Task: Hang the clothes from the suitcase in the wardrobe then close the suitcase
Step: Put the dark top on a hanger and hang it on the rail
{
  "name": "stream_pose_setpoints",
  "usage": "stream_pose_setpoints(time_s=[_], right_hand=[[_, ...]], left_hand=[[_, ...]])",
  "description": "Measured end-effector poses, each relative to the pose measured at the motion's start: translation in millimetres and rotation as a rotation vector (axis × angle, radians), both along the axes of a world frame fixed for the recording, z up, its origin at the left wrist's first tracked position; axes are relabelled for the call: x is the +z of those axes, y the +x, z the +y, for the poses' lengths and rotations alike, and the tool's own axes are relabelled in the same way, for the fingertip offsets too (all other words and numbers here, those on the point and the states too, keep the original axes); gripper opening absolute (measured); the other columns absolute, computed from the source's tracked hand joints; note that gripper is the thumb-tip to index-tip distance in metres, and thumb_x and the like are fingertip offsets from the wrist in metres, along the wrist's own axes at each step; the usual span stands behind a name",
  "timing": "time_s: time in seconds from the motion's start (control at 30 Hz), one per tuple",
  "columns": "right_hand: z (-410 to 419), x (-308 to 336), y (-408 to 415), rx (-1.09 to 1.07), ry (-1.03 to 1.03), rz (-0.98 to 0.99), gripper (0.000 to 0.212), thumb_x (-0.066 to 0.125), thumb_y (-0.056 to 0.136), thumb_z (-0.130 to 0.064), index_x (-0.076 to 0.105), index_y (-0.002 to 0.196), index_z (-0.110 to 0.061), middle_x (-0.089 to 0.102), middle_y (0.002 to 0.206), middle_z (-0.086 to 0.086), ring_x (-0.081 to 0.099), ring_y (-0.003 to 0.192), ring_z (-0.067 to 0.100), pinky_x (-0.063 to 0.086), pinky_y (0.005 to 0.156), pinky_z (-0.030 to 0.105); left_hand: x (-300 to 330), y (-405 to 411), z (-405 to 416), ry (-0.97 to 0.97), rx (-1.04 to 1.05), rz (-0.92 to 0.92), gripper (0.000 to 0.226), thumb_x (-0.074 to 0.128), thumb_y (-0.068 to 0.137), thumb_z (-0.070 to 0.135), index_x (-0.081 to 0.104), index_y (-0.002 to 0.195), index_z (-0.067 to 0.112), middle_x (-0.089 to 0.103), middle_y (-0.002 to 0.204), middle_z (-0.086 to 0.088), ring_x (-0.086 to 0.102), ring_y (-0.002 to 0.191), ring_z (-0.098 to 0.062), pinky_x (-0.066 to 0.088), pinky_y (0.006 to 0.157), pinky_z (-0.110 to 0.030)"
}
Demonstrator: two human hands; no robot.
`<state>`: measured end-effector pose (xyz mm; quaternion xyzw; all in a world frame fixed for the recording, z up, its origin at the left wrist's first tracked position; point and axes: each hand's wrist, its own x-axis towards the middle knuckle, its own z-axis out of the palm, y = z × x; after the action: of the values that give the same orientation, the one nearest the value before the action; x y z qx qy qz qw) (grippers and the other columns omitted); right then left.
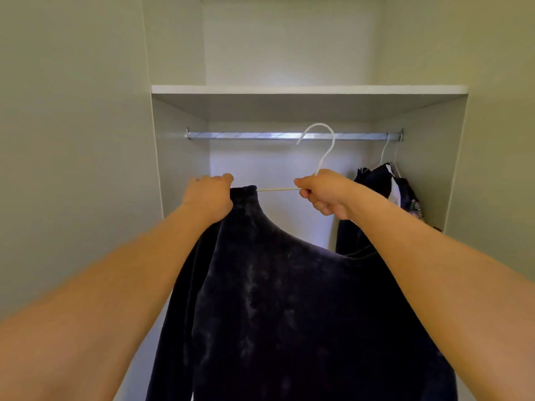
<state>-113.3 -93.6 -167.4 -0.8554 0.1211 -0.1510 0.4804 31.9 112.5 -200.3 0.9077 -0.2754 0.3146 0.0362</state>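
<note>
Here, a dark top [289, 299] is held up before the open wardrobe [179, 157], below the rail [246, 136]. Its shoulder is gripped by the left hand [210, 196]; a white hanger [321, 149], partly threaded into the top, is clasped by the right hand [324, 192]. Other clothes [382, 183] are hung at the rail's right end.

A flat white wooden shelf [307, 89] sits high up across the cupboard, with a plain pale back wall [289, 44] above it and a smooth grey-green side wall [72, 140] off to the left.
</note>
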Motion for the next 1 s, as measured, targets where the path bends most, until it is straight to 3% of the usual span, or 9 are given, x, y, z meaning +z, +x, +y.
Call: stream_pose_setpoints(time_s=[0.1, 0.23, 0.3, 0.37, 0.57, 0.67, 0.77, 0.87, 1.0], right_hand=[[-6, 14, 25, -0.061, 0.039, -0.005, 0.034, 0.049, 0.098, -0.029, 0.055, 0.072, -0.009, 0.031, 0.053, -0.001, 0.023, 0.042, 0.011, 0.021, 0.039, 0.021], [-6, 61, 40, 0.005, 0.194, 0.148, 0.037, 0.041, 0.102, -0.034, 0.064, 0.091, -0.007, 0.025, 0.047, -0.006, 0.019, 0.038, 0.009, 0.019, 0.036, 0.020], [-2, 82, 44, 0.041, 0.259, 0.214, 0.028, 0.038, 0.103, -0.034, 0.059, 0.110, -0.016, 0.023, 0.049, -0.005, 0.017, 0.040, 0.010, 0.015, 0.039, 0.021], [3, 101, 49, 0.043, 0.291, 0.252, 0.023, 0.037, 0.103, -0.032, 0.055, 0.112, -0.021, 0.024, 0.051, -0.004, 0.018, 0.043, 0.011, 0.016, 0.044, 0.023], [9, 118, 73, -0.015, 0.514, 0.263, 0.047, 0.043, 0.100, -0.051, 0.042, 0.066, -0.019, 0.039, 0.057, -0.002, 0.034, 0.049, 0.012, 0.031, 0.050, 0.022], [9, 110, 83, -0.048, 0.594, 0.246, 0.047, 0.047, 0.098, -0.051, 0.038, 0.064, -0.019, 0.039, 0.062, 0.000, 0.037, 0.054, 0.014, 0.034, 0.055, 0.024], [7, 99, 94, -0.060, 0.657, 0.226, 0.045, 0.047, 0.098, -0.046, 0.040, 0.065, -0.018, 0.042, 0.066, 0.003, 0.045, 0.057, 0.017, 0.041, 0.059, 0.026], [8, 92, 102, -0.069, 0.718, 0.187, 0.038, 0.047, 0.100, -0.040, 0.047, 0.071, -0.015, 0.052, 0.075, 0.007, 0.057, 0.069, 0.022, 0.048, 0.069, 0.029], [5, 82, 115, -0.068, 0.839, 0.082, 0.029, 0.047, 0.101, -0.032, 0.053, 0.084, -0.011, 0.057, 0.087, 0.012, 0.062, 0.084, 0.027, 0.050, 0.085, 0.035]], left_hand=[[-2, 24, -15, -0.154, -0.077, 0.206, 0.058, 0.044, 0.090, 0.012, 0.034, 0.147, 0.015, 0.042, 0.143, -0.013, 0.046, 0.121, -0.037, 0.041, 0.101, -0.046], [16, 26, -29, -0.304, -0.102, 0.439, 0.070, 0.045, 0.092, 0.017, 0.014, 0.154, 0.018, 0.010, 0.159, -0.006, 0.020, 0.140, -0.035, 0.027, 0.114, -0.048], [23, 21, -33, -0.356, -0.117, 0.572, 0.076, 0.047, 0.092, 0.020, 0.005, 0.156, 0.021, 0.002, 0.160, -0.004, 0.016, 0.142, -0.036, 0.025, 0.115, -0.049], [34, 16, -35, -0.408, -0.142, 0.714, 0.079, 0.049, 0.090, 0.020, 0.005, 0.155, 0.023, 0.003, 0.159, -0.003, 0.018, 0.141, -0.036, 0.028, 0.115, -0.049], [49, -1, -27, -0.273, -0.232, 1.206, 0.072, 0.060, 0.091, 0.025, 0.024, 0.152, 0.020, 0.028, 0.153, -0.008, 0.040, 0.133, -0.027, 0.038, 0.104, -0.033], [51, -9, -23, -0.172, -0.223, 1.316, 0.065, 0.061, 0.091, 0.035, 0.033, 0.148, 0.020, 0.039, 0.147, -0.003, 0.041, 0.133, -0.024, 0.034, 0.109, -0.036], [51, -14, -25, -0.103, -0.259, 1.446, 0.041, 0.060, 0.091, 0.044, 0.049, 0.125, 0.024, 0.048, 0.121, -0.002, 0.052, 0.109, -0.019, 0.041, 0.098, -0.034], [47, -17, -27, -0.054, -0.254, 1.588, 0.068, 0.057, 0.089, 0.057, 0.038, 0.146, 0.026, 0.046, 0.142, -0.004, 0.050, 0.125, -0.025, 0.041, 0.105, -0.040], [33, -19, -27, -0.092, -0.249, 1.742, 0.088, 0.054, 0.078, 0.076, 0.033, 0.150, 0.030, 0.046, 0.147, -0.006, 0.049, 0.129, -0.028, 0.038, 0.109, -0.051]])
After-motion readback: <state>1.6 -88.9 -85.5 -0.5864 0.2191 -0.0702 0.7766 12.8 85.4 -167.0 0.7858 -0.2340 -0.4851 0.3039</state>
